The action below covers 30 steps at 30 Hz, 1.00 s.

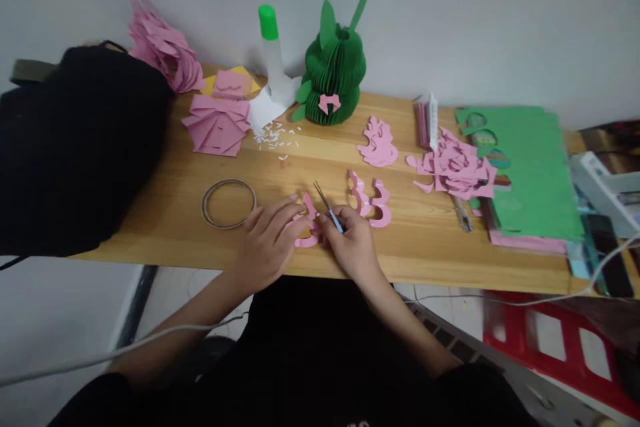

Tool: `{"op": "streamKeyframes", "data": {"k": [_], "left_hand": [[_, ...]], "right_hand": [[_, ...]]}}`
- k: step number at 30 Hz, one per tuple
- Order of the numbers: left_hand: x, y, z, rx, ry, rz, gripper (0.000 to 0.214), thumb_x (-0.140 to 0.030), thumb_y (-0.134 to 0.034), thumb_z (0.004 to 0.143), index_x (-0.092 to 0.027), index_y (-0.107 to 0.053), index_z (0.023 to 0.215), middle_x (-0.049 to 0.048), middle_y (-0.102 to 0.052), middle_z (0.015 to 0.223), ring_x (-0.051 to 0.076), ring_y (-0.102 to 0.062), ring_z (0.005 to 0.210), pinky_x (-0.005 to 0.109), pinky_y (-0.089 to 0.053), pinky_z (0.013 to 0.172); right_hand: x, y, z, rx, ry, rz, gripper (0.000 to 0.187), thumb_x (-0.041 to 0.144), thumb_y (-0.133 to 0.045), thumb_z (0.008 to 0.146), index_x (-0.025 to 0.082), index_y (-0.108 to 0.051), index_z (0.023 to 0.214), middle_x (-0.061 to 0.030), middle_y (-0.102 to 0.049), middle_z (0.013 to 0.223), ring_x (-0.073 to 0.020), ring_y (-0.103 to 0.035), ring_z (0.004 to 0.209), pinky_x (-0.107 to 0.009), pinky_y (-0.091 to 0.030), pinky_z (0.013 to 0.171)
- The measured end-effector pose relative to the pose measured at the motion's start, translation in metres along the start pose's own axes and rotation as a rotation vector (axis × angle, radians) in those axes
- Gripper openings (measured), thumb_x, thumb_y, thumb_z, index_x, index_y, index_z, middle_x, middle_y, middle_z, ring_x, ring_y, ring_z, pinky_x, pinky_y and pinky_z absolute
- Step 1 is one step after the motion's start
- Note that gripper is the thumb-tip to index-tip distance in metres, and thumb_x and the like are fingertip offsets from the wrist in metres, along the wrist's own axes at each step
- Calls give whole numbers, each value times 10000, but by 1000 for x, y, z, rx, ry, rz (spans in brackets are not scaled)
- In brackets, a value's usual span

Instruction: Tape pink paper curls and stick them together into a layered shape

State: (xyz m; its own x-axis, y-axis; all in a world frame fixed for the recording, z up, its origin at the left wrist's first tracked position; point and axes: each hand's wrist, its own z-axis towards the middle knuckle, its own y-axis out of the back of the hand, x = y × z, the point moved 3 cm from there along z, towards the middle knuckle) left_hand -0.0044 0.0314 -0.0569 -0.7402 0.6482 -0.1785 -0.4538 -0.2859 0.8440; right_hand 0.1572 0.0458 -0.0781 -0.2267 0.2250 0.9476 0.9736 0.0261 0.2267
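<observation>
My left hand (270, 240) is closed at the table's front edge, its fingertips on a folded pink paper cutout (306, 241) that they partly cover. Blue-handled tweezers (336, 221) stick out of my right hand (353, 240), their thin tips pointing up and left. The fingers of that hand also meet the right side of the same cutout. Two more curved pink cutouts (381, 203) stand on edge just beyond my right hand. Left of my left hand lies a roll of tape (204, 205), seen as a thin ring.
Behind are tiny white strips (270, 137), a green-capped glue bottle (273, 57), a green honeycomb-paper figure (335, 63) and stacked pink shapes (379, 147). Pink scraps (457, 163) and green sheets (535, 167) lie right. A black bag (75, 153) covers the left end.
</observation>
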Motion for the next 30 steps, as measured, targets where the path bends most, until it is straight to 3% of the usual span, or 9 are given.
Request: {"op": "streamKeyframes", "data": {"k": [3, 8, 14, 20, 30], "left_hand": [[8, 1, 3, 124, -193, -48, 319, -70, -426, 913, -147, -555, 1194, 93, -671, 1246, 235, -558, 1250, 389, -392, 1025], [23, -2, 11, 253, -273, -133, 313, -125, -395, 920, -100, -603, 1153, 132, -657, 1273, 246, -558, 1262, 403, -373, 1104], [32, -5, 13, 204, -366, -185, 267, -134, -389, 956, -80, -608, 1098, 153, -700, 1161, 276, -628, 1163, 432, -487, 1014], [31, -6, 9, 236, -334, -213, 242, -128, -425, 979, -149, -604, 1142, 105, -705, 1168, 270, -570, 1268, 441, -479, 1058], [28, -2, 10, 247, -304, -264, 243, -144, -489, 967, -215, -617, 1160, 81, -707, 1183, 277, -570, 1273, 454, -502, 1035]], "right_hand": [[4, 1, 3, 15, -8, -19, 138, 300, -599, 826, 203, -592, 729, -6, -678, 607, -151, -613, 544, -255, -467, 543], [7, 1, 7, 28, -95, -13, 167, 326, -578, 836, 198, -578, 728, -22, -701, 603, -153, -640, 510, -250, -482, 502], [10, -1, 9, 5, -214, -37, 174, 331, -594, 812, 180, -611, 727, -26, -691, 591, -165, -654, 521, -264, -499, 504], [16, -2, 10, -44, -251, -66, 163, 319, -624, 782, 182, -623, 694, -3, -662, 565, -144, -617, 493, -262, -499, 492], [17, 0, 10, -36, -310, -10, 166, 339, -656, 782, 183, -617, 737, 29, -620, 498, -127, -592, 440, -240, -486, 450]]}}
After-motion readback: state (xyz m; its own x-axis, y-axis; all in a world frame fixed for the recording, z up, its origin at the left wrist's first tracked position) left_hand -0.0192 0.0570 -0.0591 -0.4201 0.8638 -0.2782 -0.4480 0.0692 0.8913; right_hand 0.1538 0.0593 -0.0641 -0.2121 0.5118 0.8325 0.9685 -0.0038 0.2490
